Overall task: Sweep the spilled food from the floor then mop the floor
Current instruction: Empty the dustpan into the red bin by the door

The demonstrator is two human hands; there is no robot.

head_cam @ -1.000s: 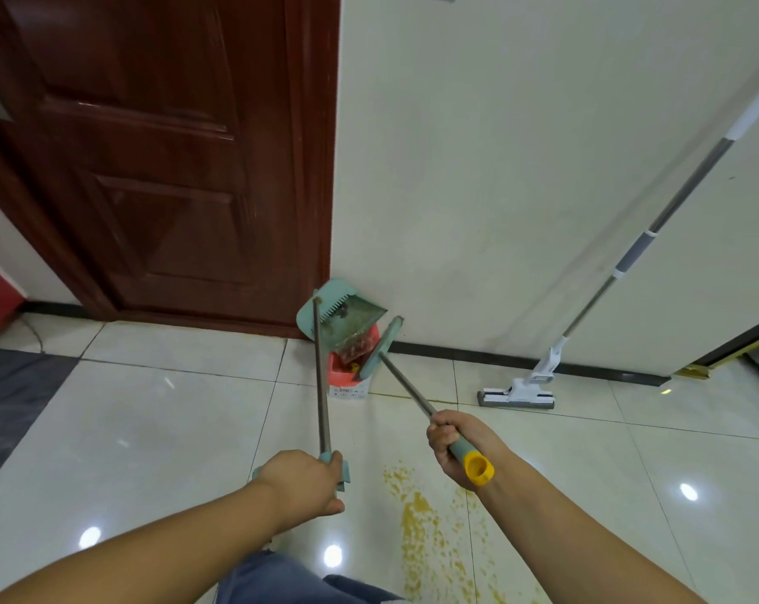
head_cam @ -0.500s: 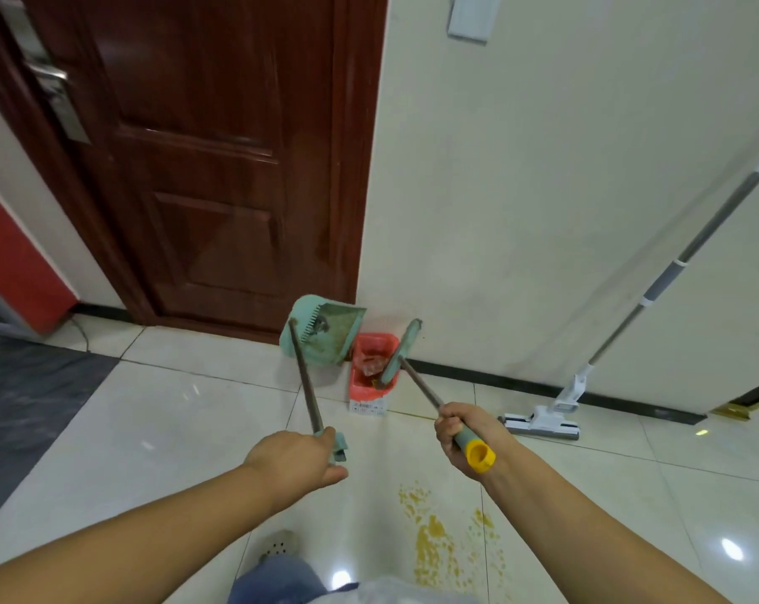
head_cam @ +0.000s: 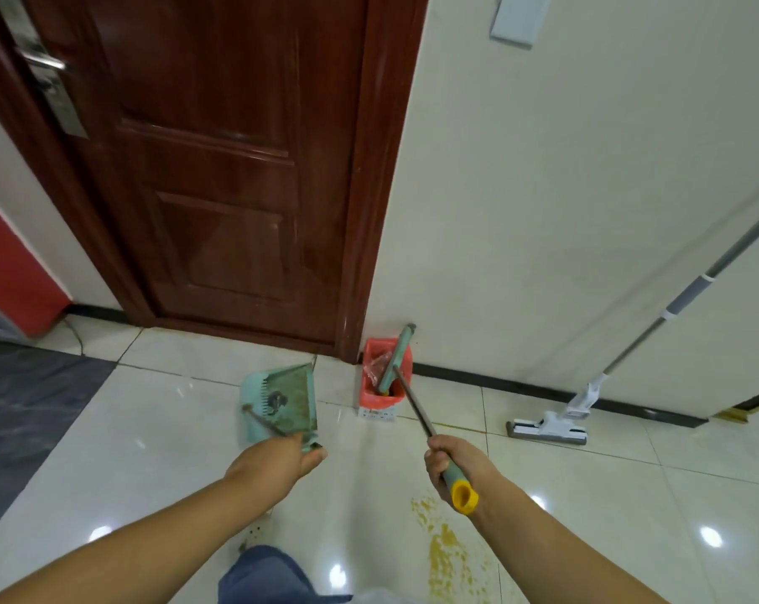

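Left grip (head_cam: 277, 466) clasps one mint-green plastic dustpan (head_cam: 282, 403) by its handle; right grip (head_cam: 454, 462) clasps one green yellow-capped broom (head_cam: 412, 405), head in one red plastic bin (head_cam: 371, 398). One white flat mop (head_cam: 547, 425) leans nearby.

Glossy tiled floor (head_cam: 160, 433); varnished wooden door (head_cam: 221, 167); matt green plastic dustpan (head_cam: 282, 405); dull metal broom handle (head_cam: 412, 405).
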